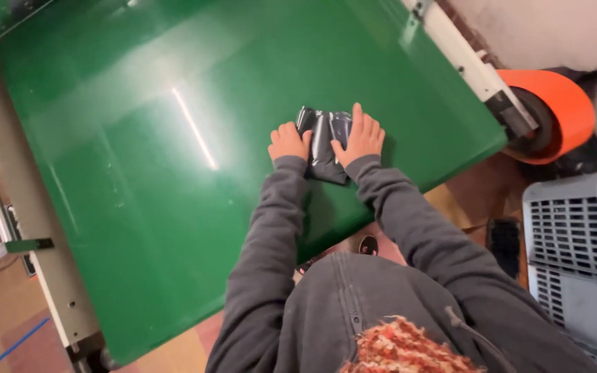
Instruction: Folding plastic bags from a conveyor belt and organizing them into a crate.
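Head view, looking down on a wide green belt [139, 173], glossy, with a streak of light across it. A small dark grey plastic parcel [324, 141] lies flat on the belt just right of frame centre, crinkled and folded.

Left hand [289, 141]: at the parcel's 9 o'clock edge, fingers curled into a loose fist, knuckles up, pressing against that side. Whether it actually pinches the plastic, cannot tell.

Right hand [362, 138]: at the parcel's 3 o'clock edge, spread flat, fingers straight and pointing toward 12 o'clock, palm down partly on the parcel and partly on the belt. It grips nothing.

Both arms in grey sleeves, coming up from 6 o'clock.

Around: orange roller [561, 103] at the belt's end, about 2 o'clock from the parcel, well apart. Grey slatted crate [578, 249] at 4 o'clock, off the belt. White frame rail [43, 262] runs along the belt's 9 o'clock side.
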